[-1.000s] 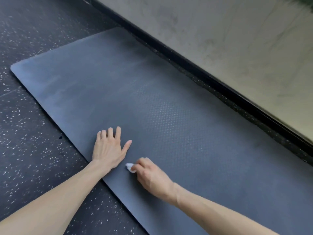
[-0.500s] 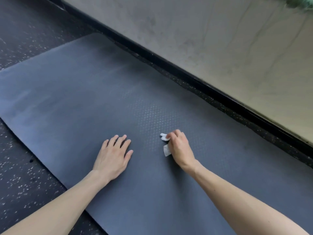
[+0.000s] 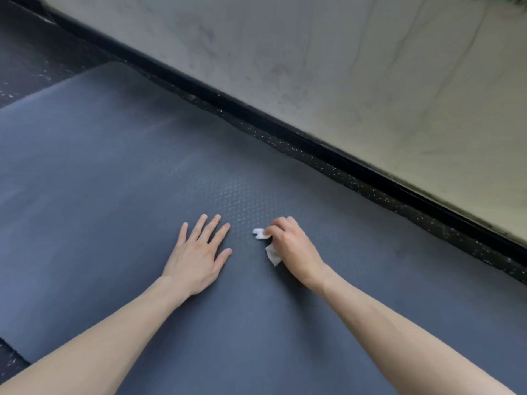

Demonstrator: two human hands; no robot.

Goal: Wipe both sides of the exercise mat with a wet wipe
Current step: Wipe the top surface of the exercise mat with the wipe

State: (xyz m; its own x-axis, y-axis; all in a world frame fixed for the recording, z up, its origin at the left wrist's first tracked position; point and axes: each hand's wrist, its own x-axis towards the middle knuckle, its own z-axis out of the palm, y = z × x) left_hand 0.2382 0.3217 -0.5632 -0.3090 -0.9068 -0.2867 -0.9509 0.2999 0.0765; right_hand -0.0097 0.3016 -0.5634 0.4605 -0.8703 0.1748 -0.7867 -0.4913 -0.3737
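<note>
Exercise mat (image 3: 114,181) lengthwise along wall (image 3: 370,67)

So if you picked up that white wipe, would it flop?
Probably floppy: the wet wipe is scrunched in the right hand, one corner drooping loose. Likely very light, being so small and thin. Pushed, it would probably drag and bunch on the bumpy mat.

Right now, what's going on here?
A person is wiping a dark blue exercise mat that lies flat on speckled dark flooring beside a wall. The right hand grips a crumpled white wet wipe against the mat's textured top. The left hand rests flat beside it, fingers spread, bracing on the mat.
</note>
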